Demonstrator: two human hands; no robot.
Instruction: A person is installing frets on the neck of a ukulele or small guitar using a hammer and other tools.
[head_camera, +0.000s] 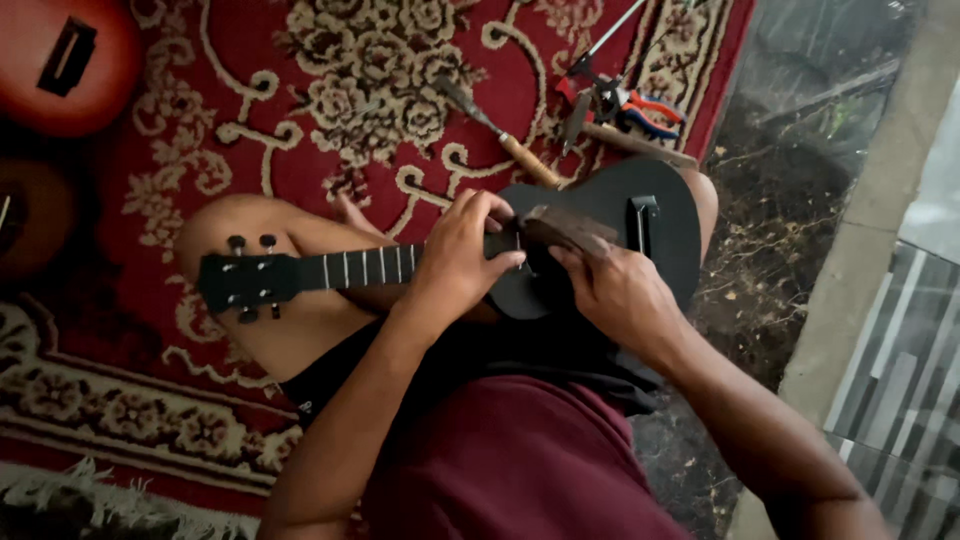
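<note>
**Black ukulele across your lap, both hands at its body**

Head view: the black ukulele (600, 235) lies across your bare legs, its headstock pointing to your left and its round body over your right knee. Your left hand (462, 255) curls over the place where the neck meets the body, fingers bent down onto the top and gripping it. Your right hand (615, 290) is closed around a flat brown block (566, 228), pressing it against the top just beside the left fingertips; the two hands are close but not touching. You sit on a red patterned carpet (300, 110). Beyond the ukulele's body lie a wooden-handled tool (500, 135) and pliers with red and blue grips (640, 108). A red instrument body (65, 60) rests at the carpet's far left.
</note>
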